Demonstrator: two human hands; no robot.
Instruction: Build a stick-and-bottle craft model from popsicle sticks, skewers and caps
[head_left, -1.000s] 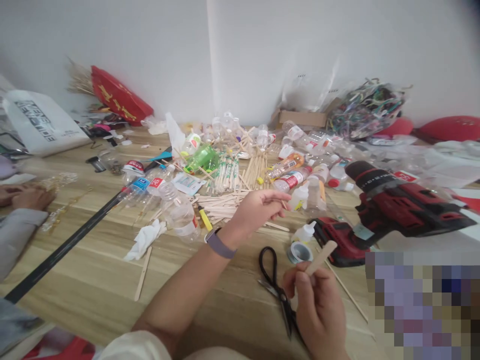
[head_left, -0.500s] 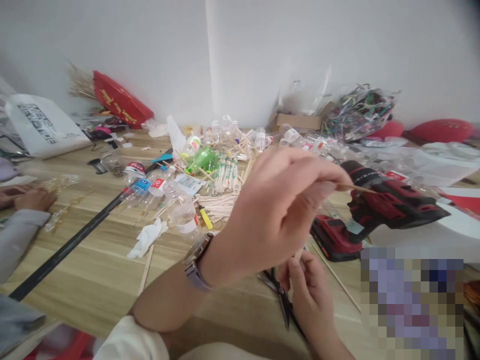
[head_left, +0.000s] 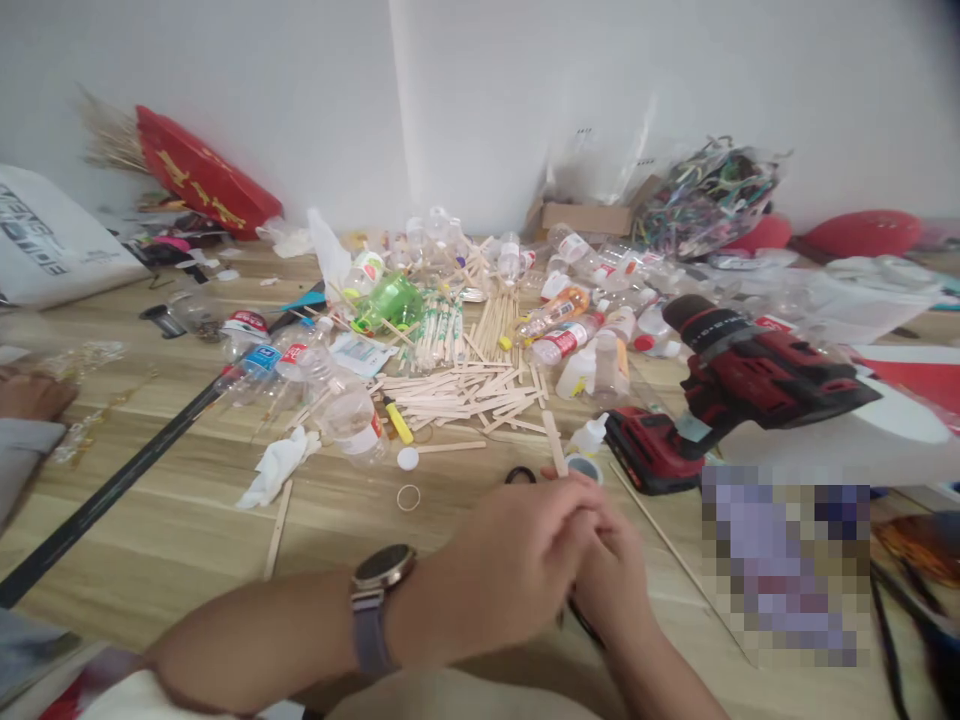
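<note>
Both my hands are together low in the middle, over the wooden floor [head_left: 187, 540]. My left hand [head_left: 510, 570], with a watch on its wrist, is closed and lies over my right hand [head_left: 616, 585], hiding what its fingers hold. A flat wooden stick [head_left: 553, 442] sticks up from between the hands, and my right hand's fingers are curled about its lower end. One black handle loop of the scissors [head_left: 520, 474] shows just beyond my left knuckles.
A red cordless drill [head_left: 750, 385] lies to the right, with a small glue bottle [head_left: 589, 435] and a tape roll [head_left: 583, 466] near it. Further back are a pile of wooden sticks [head_left: 457, 395] and several plastic bottles [head_left: 352, 425]. A black rod [head_left: 112, 490] runs left. Another person's hand [head_left: 22, 395] rests at the left edge.
My left hand drew back from the stick pile, passed high with a thin skewer, and has come down onto my right hand. The view has shifted slightly.
</note>
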